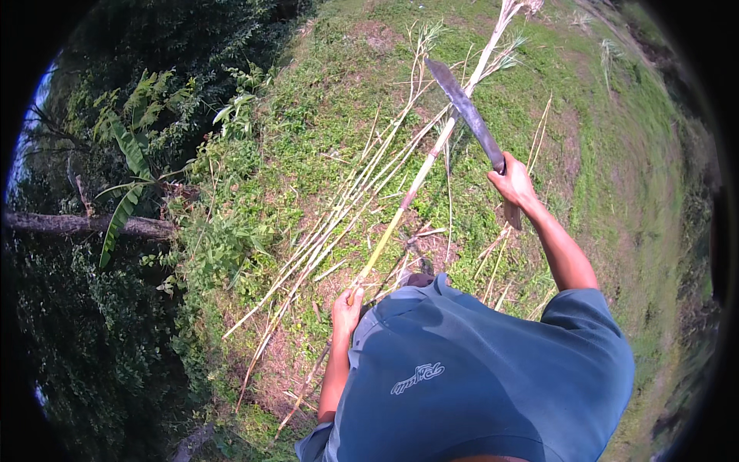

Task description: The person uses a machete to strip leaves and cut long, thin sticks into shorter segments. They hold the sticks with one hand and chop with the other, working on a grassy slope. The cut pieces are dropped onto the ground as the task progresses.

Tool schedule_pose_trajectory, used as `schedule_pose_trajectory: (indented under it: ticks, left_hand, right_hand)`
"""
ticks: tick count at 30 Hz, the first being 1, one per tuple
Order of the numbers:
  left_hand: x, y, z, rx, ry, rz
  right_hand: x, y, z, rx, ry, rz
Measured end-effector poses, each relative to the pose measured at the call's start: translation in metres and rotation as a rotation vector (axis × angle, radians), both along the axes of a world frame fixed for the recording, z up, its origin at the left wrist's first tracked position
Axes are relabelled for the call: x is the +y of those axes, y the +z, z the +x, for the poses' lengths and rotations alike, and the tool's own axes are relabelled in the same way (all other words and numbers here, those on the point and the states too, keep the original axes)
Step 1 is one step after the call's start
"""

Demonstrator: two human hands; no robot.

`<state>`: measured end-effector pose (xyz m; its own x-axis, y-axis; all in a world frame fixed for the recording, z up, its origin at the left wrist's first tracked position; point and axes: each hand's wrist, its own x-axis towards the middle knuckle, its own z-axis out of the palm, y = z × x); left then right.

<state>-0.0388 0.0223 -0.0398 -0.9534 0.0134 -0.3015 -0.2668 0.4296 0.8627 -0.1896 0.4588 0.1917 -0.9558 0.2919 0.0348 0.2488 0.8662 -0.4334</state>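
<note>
My right hand (512, 182) is closed round the wooden handle of a machete (471, 114). Its long dark blade points up and to the left, crossing close to a long cane stalk (419, 175); I cannot tell whether the two touch. Lower down, my left hand (347, 309) grips the near end of that stalk, which is yellow-green close to me and paler toward its far, bushy tip. The stalk slants away from me to the upper right. Several thin cut stalks (339, 206) lie on the grass to its left.
Grass and low weeds (308, 154) cover the ground. A few more thin stalks (541, 131) lie to the right of the machete. Dark bushes and trees stand along the left, with a broad-leaved plant (127, 154) and a horizontal log (92, 225).
</note>
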Motion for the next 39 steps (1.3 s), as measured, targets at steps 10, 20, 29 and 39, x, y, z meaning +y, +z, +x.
schedule_pose_trajectory:
  ticks: [10, 20, 29, 39]
  left_hand:
    - [-0.002, -0.016, -0.054, 0.005, -0.008, -0.381]
    - [-0.024, -0.030, -0.047, 0.013, 0.111, -0.460]
    - [-0.071, -0.021, -0.041, 0.130, 0.127, -0.248]
    - [-0.093, 0.040, -0.065, 0.011, 0.083, 0.008]
  right_hand:
    - [0.035, -0.010, 0.013, 0.137, 0.017, 0.370]
    - [-0.209, 0.158, -0.063, 0.800, 1.213, 0.245]
    - [0.149, -0.052, -0.006, -0.390, -0.593, 0.267]
    - [0.018, -0.160, 0.023, 0.190, -0.398, -0.545]
